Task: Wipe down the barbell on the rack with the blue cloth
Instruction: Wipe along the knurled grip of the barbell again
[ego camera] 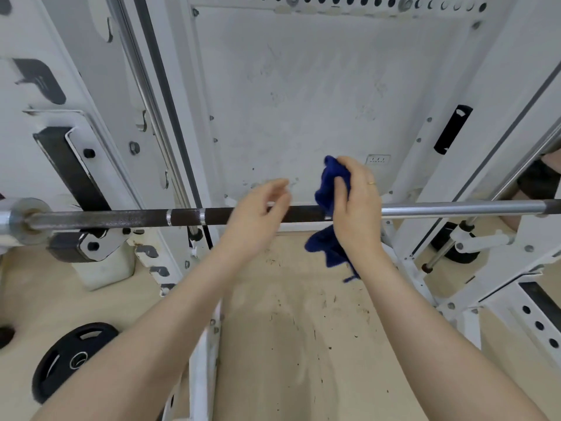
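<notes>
The barbell point(136, 218) lies level across the white rack, dark along its left and middle stretch and bright steel to the right. My right hand point(358, 208) grips the blue cloth point(329, 189) at the bar's middle; the cloth drapes over the bar and a loose end hangs below it. My left hand point(258, 212) hovers just left of the cloth, over the bar, its fingers relaxed and holding nothing. Whether it touches the bar is unclear.
White rack uprights point(158, 123) stand left and right, with a black J-hook point(73, 174) under the bar at left. A black weight plate point(69, 360) lies on the wooden floor at lower left. A white wall panel point(303, 86) is behind the bar.
</notes>
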The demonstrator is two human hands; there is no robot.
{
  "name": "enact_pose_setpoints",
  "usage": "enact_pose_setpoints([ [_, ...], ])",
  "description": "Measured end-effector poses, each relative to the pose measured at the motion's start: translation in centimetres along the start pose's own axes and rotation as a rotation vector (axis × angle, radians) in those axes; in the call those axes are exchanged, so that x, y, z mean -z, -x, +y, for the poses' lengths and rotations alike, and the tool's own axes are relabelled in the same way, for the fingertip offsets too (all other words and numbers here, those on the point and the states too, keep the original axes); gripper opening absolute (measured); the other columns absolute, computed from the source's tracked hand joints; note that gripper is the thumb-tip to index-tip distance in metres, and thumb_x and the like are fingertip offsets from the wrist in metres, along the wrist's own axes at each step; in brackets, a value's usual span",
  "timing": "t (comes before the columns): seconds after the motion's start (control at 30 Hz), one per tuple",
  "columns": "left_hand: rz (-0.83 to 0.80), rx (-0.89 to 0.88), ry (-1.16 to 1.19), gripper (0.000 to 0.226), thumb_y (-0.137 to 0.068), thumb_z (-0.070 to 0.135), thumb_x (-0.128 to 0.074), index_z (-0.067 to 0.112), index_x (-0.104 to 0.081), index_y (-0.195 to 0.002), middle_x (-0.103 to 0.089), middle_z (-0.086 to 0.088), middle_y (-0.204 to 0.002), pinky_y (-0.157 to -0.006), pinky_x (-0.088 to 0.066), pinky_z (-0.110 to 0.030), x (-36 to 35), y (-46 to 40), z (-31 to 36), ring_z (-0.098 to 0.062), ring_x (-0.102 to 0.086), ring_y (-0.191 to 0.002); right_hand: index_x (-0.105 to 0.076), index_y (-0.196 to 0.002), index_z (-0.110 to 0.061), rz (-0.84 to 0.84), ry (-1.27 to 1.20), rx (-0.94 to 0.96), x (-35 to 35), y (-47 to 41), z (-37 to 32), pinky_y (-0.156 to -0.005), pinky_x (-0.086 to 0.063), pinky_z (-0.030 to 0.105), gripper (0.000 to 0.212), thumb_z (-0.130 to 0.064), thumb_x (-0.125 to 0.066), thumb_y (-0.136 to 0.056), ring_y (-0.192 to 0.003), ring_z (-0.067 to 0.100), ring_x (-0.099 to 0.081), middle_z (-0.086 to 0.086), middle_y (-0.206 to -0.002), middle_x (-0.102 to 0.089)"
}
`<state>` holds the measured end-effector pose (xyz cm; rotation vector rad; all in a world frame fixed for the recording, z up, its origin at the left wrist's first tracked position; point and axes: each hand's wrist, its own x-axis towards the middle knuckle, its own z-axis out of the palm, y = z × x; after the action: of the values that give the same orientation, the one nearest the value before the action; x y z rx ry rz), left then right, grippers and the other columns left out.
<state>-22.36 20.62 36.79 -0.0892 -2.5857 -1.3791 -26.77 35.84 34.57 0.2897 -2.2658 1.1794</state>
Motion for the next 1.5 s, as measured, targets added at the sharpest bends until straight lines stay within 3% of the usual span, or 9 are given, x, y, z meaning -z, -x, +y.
enact_pose_setpoints([
  [0.1,-0.008,-0.06,-0.502,0.039,-0.09,0.032,-0.053,0.019,-0.052,-0.127,-0.056,0.0,-0.125,-0.094,-0.038,-0.032,3.7,-0.2,-4.2,-0.019,-0.05,-0.114,-0.056,-0.115,-0.01,-0.148,0.396,0.05,-4.1,0.9,0.4,-0.087,-0.037,0.036,0.03,-0.026,-0.042,-0.095,-0.097,0.029,-0.057,0.01,-0.103,-0.066],
  [0.27,-0.04,-0.174,-0.777,0.042,-0.078,0.02,-0.07,0.017,-0.06,-0.119,-0.064,-0.006,-0.109,-0.083,-0.042,-0.043,5.5,0.1,-7.7,-0.031,-0.057,-0.1,-0.059,-0.079,-0.016,-0.121,0.678,0.176,-8.0,1.7,-0.6,-0.069,-0.042,0.034,0.013,-0.026,-0.059,-0.088,-0.074,0.025,-0.059,0.0,-0.069,-0.067],
  [0.47,0.095,-0.283,-0.752,0.032,-0.069,0.005,-0.074,0.012,-0.068,-0.1,-0.068,-0.009,-0.09,-0.071,-0.045,-0.043,5.0,-0.4,-8.7,-0.033,-0.062,-0.082,-0.067,-0.083,-0.006,-0.095,0.747,0.064,-4.1,-0.3,1.9,-0.065,-0.035,0.033,0.023,-0.023,-0.054,-0.092,-0.08,0.032,-0.052,0.013,-0.086,-0.059],
  [0.8,0.046,-0.244,-0.653,0.029,-0.077,0.015,-0.069,0.012,-0.065,-0.106,-0.067,-0.008,-0.095,-0.081,-0.041,-0.042,5.8,-0.7,-9.2,-0.032,-0.058,-0.092,-0.062,-0.058,-0.009,-0.186,0.726,0.255,-9.4,1.1,-4.3,-0.041,-0.039,0.024,0.024,-0.021,-0.081,-0.065,-0.053,0.026,-0.056,0.008,-0.06,-0.058],
  [0.93,0.03,-0.257,-0.621,0.028,-0.081,0.014,-0.066,0.012,-0.063,-0.109,-0.066,-0.007,-0.098,-0.082,-0.038,-0.038,6.0,-0.5,-9.5,-0.031,-0.057,-0.095,-0.06,-0.051,-0.009,-0.094,0.836,0.049,-8.4,0.4,-3.3,-0.042,-0.033,0.023,0.027,-0.012,-0.086,-0.054,-0.049,0.026,-0.053,0.007,-0.055,-0.054],
  [1.07,-0.051,-0.208,-0.517,0.04,-0.085,0.013,-0.06,0.015,-0.054,-0.124,-0.059,-0.004,-0.121,-0.092,-0.039,-0.036,7.1,-0.6,-9.4,-0.025,-0.053,-0.109,-0.066,-0.081,-0.007,-0.179,0.844,0.11,-10.7,1.1,-6.1,-0.058,-0.039,0.028,0.008,-0.012,-0.071,-0.077,-0.074,0.028,-0.057,0.011,-0.078,-0.063],
  [1.13,-0.06,-0.217,-0.495,0.048,-0.083,0.011,-0.063,0.015,-0.05,-0.128,-0.052,-0.003,-0.13,-0.094,-0.039,-0.036,8.5,-0.3,-9.8,-0.024,-0.049,-0.115,-0.068,-0.073,-0.011,-0.153,0.852,0.203,-12.4,2.2,-8.4,-0.059,-0.043,0.027,0.014,-0.024,-0.073,-0.073,-0.069,0.025,-0.058,0.007,-0.072,-0.064],
  [1.27,-0.036,-0.154,-0.704,0.051,-0.084,0.019,-0.062,0.016,-0.046,-0.131,-0.05,-0.005,-0.131,-0.097,-0.033,-0.039,12.3,0.5,-11.6,-0.027,-0.041,-0.121,-0.064,-0.068,-0.008,-0.109,0.685,0.273,-14.6,3.5,-8.7,-0.047,-0.043,0.025,0.015,-0.02,-0.057,-0.073,-0.062,0.025,-0.058,0.007,-0.065,-0.061],
  [1.5,0.006,-0.123,-0.808,0.051,-0.082,0.015,-0.063,0.016,-0.043,-0.129,-0.055,-0.008,-0.118,-0.082,-0.04,-0.039,14.8,1.0,-13.9,-0.029,-0.054,-0.103,-0.062,-0.085,-0.004,-0.234,0.532,0.17,-17.9,4.5,-12.6,-0.057,-0.042,0.027,0.013,-0.008,-0.071,-0.076,-0.08,0.031,-0.058,0.011,-0.082,-0.063],
])
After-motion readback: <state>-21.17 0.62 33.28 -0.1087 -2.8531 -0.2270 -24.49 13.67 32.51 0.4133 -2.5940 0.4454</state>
